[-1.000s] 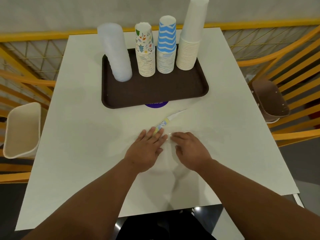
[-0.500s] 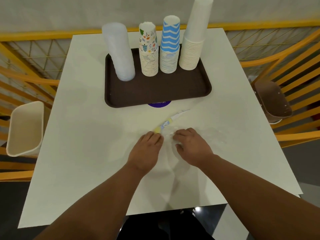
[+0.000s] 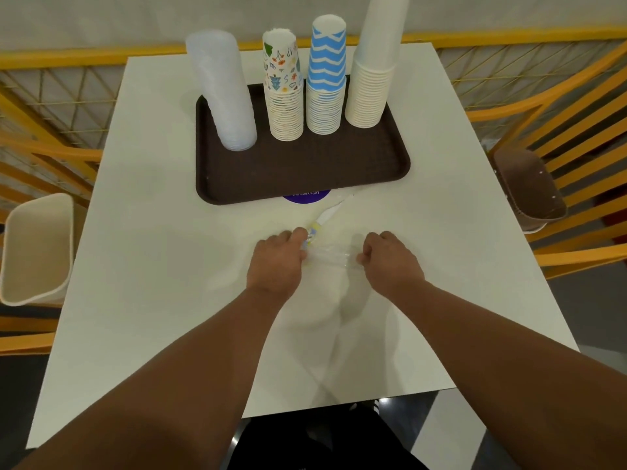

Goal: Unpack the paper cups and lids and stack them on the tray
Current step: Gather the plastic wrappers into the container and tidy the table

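A dark brown tray [image 3: 305, 171] sits at the far middle of the white table [image 3: 152, 266]. Along its back stand a stack of clear lids [image 3: 224, 93], a stack of patterned cups [image 3: 283, 89], a blue zigzag cup stack [image 3: 325, 76] and a tall plain white cup stack [image 3: 373, 66]. In front of the tray lies a clear plastic wrapper [image 3: 329, 256] with a yellow-blue label end. My left hand [image 3: 276, 261] grips its left end and my right hand [image 3: 390, 262] grips its right end, fingers curled, the film stretched between them.
A purple round sticker [image 3: 305, 197] peeks out under the tray's near edge. A cream chair seat [image 3: 37, 245] is at the table's left, a brown one [image 3: 529, 188] at its right. Yellow railings surround the table.
Both hands went from lying flat and close together on the wrapper to curling onto it, and they have drawn apart, stretching the film between them.
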Motion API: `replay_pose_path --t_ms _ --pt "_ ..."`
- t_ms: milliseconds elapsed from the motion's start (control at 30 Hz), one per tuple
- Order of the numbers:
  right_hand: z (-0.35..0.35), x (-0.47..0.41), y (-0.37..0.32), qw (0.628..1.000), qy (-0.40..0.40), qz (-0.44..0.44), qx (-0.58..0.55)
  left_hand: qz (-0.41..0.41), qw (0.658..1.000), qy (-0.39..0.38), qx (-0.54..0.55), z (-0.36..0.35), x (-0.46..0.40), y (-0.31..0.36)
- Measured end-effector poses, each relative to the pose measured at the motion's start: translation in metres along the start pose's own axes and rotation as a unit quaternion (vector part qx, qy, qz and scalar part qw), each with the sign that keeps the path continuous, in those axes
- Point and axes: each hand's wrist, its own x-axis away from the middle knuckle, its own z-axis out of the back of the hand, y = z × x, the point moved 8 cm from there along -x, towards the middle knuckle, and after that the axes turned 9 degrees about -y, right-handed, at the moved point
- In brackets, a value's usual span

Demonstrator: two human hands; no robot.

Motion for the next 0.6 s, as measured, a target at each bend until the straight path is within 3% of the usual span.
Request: replay_pose_path --t_ms 67,100,133,200,267,333,433,533,600 --pt "0.000 -0.003 0.003 1.000 0.001 0.000 -0.002 -0.004 0.997 0.067 -0.045 0.008 0.005 0.003" --pt "0.000 -0.004 0.005 1.000 0.002 0.002 0.000 -0.046 0.993 0.094 -0.058 0.010 0.007 0.013" --pt "0.000 -0.004 0.005 1.000 0.007 0.008 0.002 -0.105 0.987 0.091 -0.076 0.004 0.011 0.026" --pt "-0.001 -0.002 0.005 0.999 0.025 0.021 0.021 -0.175 0.978 -0.013 -0.114 -0.024 0.018 0.047" --pt "-0.001 0.003 0.006 0.994 0.054 0.040 0.084 -0.140 0.975 -0.123 -0.118 -0.051 0.022 0.042" --pt "0.003 0.007 0.022 0.985 0.076 0.031 0.155 -0.122 0.974 -0.137 -0.130 -0.058 0.022 0.036" --pt "0.025 0.013 0.077 0.971 0.095 -0.086 0.203 -0.121 0.973 -0.143 -0.134 -0.055 0.021 0.036" --pt "0.055 0.023 0.097 0.962 0.191 -0.158 0.115 -0.113 0.974 -0.143 -0.134 -0.052 0.022 0.039" --pt "0.064 0.029 0.060 0.955 0.288 -0.057 0.034 -0.108 0.975 -0.148 -0.129 -0.054 0.022 0.039"
